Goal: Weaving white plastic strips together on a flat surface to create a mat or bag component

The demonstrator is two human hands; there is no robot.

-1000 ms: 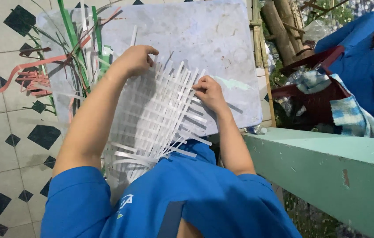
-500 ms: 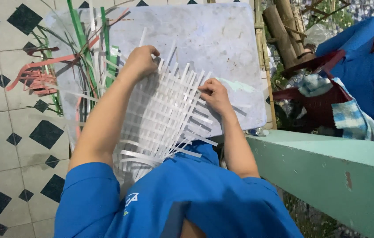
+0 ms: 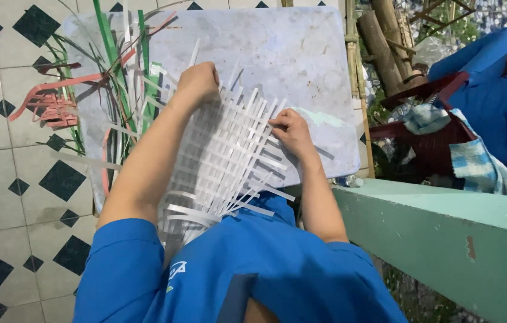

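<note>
A flat mat woven of white plastic strips (image 3: 223,158) lies on a mottled grey board (image 3: 289,54), its loose ends reaching toward my blue shirt. My left hand (image 3: 198,81) is closed at the mat's far left corner, pinching strip ends there. At the mat's right edge, my right hand (image 3: 289,128) presses down with its fingers curled on the strips. Both forearms run down the mat's two sides.
Loose green, white and red strips (image 3: 116,90) are heaped on the board's left side and spill onto the black-and-white tiled floor (image 3: 2,197). A green concrete ledge (image 3: 445,227) runs at the right. Beyond it sit bamboo poles (image 3: 385,42), a red chair (image 3: 427,128) with cloth, and a person's blue sleeve (image 3: 492,90).
My left hand has slid slightly along the mat's far corner while the view shifted a little. My right hand stays on the right edge.
</note>
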